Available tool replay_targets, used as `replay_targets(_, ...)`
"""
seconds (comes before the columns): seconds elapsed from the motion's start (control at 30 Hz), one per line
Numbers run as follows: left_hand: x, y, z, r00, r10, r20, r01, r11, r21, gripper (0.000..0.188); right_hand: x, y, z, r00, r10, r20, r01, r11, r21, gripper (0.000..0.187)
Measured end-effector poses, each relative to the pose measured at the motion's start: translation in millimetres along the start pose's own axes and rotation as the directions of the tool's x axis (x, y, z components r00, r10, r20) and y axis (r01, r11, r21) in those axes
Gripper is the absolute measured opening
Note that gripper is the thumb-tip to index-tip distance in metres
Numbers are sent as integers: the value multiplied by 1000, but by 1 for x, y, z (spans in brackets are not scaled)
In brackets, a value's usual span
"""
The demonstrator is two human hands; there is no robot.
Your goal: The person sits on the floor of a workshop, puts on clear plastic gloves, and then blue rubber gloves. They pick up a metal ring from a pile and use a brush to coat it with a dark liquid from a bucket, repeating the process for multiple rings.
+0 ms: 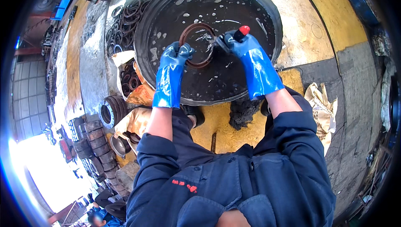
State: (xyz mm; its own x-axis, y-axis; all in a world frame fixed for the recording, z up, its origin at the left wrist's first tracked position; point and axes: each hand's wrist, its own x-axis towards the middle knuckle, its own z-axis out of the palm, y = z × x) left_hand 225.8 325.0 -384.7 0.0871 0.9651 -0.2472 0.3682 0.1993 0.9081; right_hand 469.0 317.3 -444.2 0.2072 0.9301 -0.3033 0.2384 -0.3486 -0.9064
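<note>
My left hand (174, 55), in a blue rubber glove, is closed around the left side of a reddish-brown ring (196, 25). The ring is tilted over a wide round black tub (141, 47) of dark liquid with patches of foam. In my right hand (244, 47), also gloved in blue, is a tool with a black and red handle (244, 30). Its grey working end, partly hidden by my fingers, is at the ring's right side. I cannot tell exactly what kind of tool it is.
Several dark rings (127, 16) lie heaped left of the tub. Nearer are an open paper sack (142, 91) and a row of thick rings (112, 110). Stacked dark cylinders (98, 143) stand lower left, near another person (106, 216). A crumpled sack (321, 108) lies right; dark sludge (242, 114) is below the tub.
</note>
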Motion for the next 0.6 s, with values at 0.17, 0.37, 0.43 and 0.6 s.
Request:
replay_targets(0.17,10,-11,0,998,10,-63,-9,1000,28,39,-5,12,14,951,237,200,-273,946,177,30)
replay_targets(0.37,21,-27,4,987,148,61,-159,949,272,32,12,24,-17,992,92,81,-91,996,-13,36)
replay_targets(0.43,22,-24,9,963,223,149,-269,810,522,26,14,22,-34,998,54,-10,-54,998,-29,36)
replay_targets(0.6,32,-33,18,731,542,415,-645,350,679,30,-2,-1,-32,994,-79,69,74,995,74,35)
